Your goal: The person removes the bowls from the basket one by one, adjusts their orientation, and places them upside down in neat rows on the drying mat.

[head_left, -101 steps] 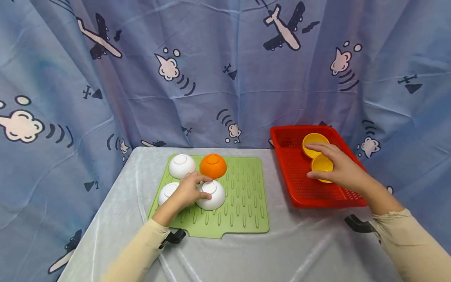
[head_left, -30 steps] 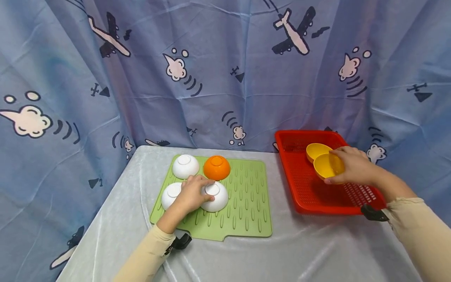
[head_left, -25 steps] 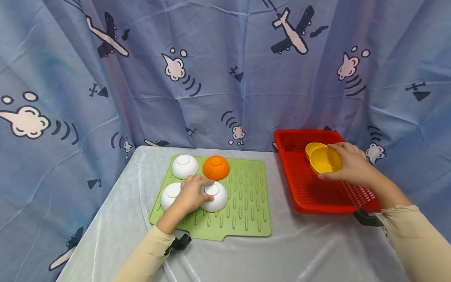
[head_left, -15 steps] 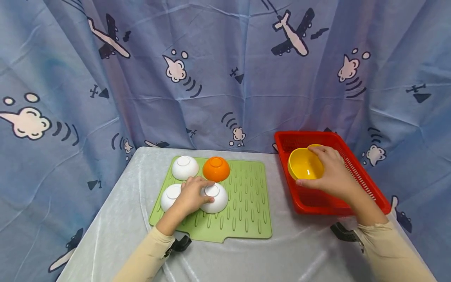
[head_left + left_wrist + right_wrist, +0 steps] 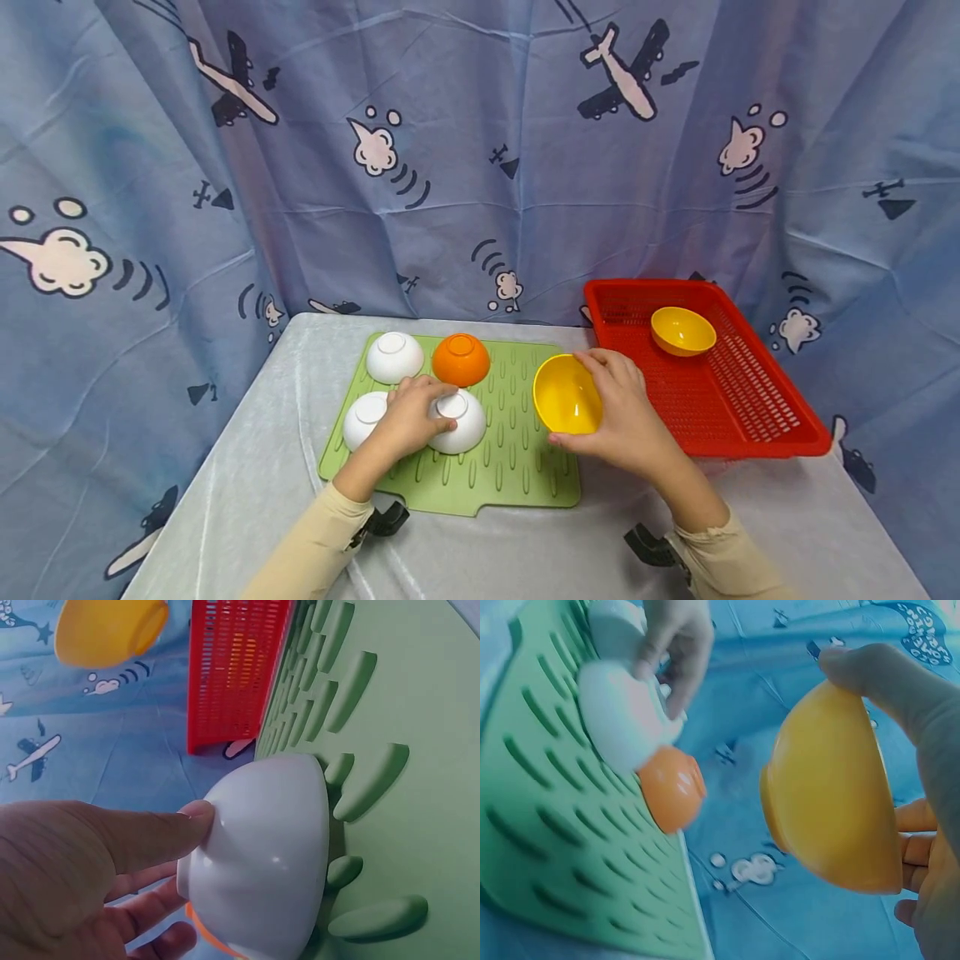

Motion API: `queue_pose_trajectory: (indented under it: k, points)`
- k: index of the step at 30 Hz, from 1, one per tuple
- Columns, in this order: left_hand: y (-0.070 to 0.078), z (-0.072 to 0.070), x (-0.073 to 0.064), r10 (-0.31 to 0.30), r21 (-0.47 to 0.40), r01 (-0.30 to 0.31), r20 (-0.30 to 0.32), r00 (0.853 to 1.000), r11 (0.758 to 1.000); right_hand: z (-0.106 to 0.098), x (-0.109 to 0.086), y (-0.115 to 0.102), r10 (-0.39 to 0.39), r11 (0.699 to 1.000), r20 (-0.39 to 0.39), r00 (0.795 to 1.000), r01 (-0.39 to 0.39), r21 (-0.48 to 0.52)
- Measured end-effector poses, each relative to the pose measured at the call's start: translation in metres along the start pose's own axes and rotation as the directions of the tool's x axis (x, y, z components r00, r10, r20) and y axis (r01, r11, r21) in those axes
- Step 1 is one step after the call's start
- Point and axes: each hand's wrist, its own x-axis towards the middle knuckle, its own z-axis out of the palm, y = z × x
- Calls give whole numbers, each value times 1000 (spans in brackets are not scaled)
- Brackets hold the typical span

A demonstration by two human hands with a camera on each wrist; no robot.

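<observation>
My right hand (image 5: 628, 421) holds a yellow bowl (image 5: 564, 398) by its rim, thumb on one side and fingers on the other. The bowl is tilted, its hollow facing me, in the air over the right side of the green drying mat (image 5: 517, 479). In the right wrist view this yellow bowl (image 5: 832, 795) shows its outside and foot ring. My left hand (image 5: 408, 423) pinches an upside-down white bowl (image 5: 467, 432) near its foot; in the left wrist view the white bowl (image 5: 262, 847) sits on the mat's ridges. Two more white bowls (image 5: 394, 362) and an orange bowl (image 5: 461, 364) also lie upside down there.
A red perforated basket (image 5: 750, 437) stands right of the mat, with another yellow bowl (image 5: 682, 333) at its back. A grey-white cloth (image 5: 525, 558) covers the table. Behind hangs a blue curtain (image 5: 420, 108) with airplane prints.
My right hand has taken the nearer yellow bowl from the basket and carried it left to above the mat. My left hand has stayed at the same white bowl.
</observation>
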Motion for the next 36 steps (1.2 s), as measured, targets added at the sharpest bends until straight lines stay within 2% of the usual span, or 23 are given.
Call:
queue_pose_trajectory:
  k: [6,11,14,16,18,20,22,25,27,31,34,36]
  points:
    - [6,0,3,6,10,-7,17,1000,1000,18,-10,-12,1,999,31,1000,-2,40]
    - [14,1,2,9,11,-8,-48,999,1000,26,-13,-18,-28,998,35,999,26,60]
    - [23,1,-2,39,-74,-48,-110,993,996,31,-13,-17,-58,997,13,998,57,51]
    - [29,0,-7,54,-195,-74,-106,993,978,35,-14,-16,-80,996,-2,997,80,43]
    - [35,-1,-13,66,-325,-80,-53,996,942,38,-15,-16,-117,993,-17,993,117,34]
    - [41,-1,-18,75,-435,-52,36,996,899,42,-15,-16,-162,986,-40,986,163,21]
    - [46,-2,-23,88,-508,-7,136,987,861,44,-14,-17,-210,977,-62,976,211,7]
    - [51,1,-26,122,-582,45,244,962,812,46,-14,-19,-267,963,-92,959,268,-8]
    - [53,3,-28,129,-634,87,287,949,769,48,-15,-20,-291,957,-99,951,291,-21]
    - [52,7,-29,147,-727,149,326,934,671,48,-15,-21,-325,945,-113,939,321,-56]
    - [51,9,-26,174,-774,186,357,918,605,47,-15,-22,-347,937,-123,930,340,-75]
    - [51,10,-25,182,-794,210,371,911,571,46,-16,-22,-353,935,-125,927,345,-82]
